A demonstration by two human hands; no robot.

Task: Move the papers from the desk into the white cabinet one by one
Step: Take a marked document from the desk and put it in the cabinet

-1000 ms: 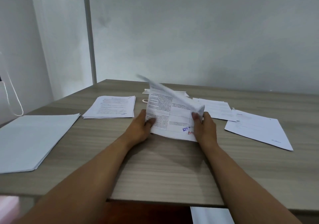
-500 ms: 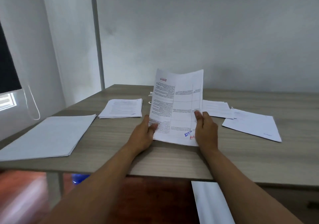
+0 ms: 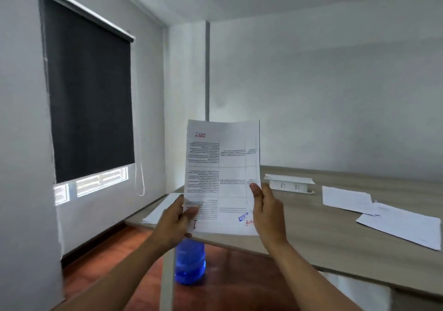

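I hold a printed sheet of paper (image 3: 223, 174) upright in front of me, above the left end of the wooden desk (image 3: 311, 234). It carries a ruled table, small text and red and blue stamps, all upside down. My left hand (image 3: 176, 222) pinches its lower left corner. My right hand (image 3: 267, 211) grips its lower right edge. Two more papers lie on the desk at the right: a near paper (image 3: 402, 227) and a far paper (image 3: 346, 199). Another stack (image 3: 158, 211) shows partly behind my left hand. No white cabinet is in view.
A white power strip (image 3: 290, 183) lies on the desk behind the held sheet. A blue water bottle (image 3: 190, 262) stands on the red-brown floor by the white desk leg (image 3: 166, 282). A window with a dark roller blind (image 3: 88, 90) fills the left wall.
The sheet has been lifted off the desk and now stands upright in both hands. My view has swung up and to the left, bringing the window and floor into sight.
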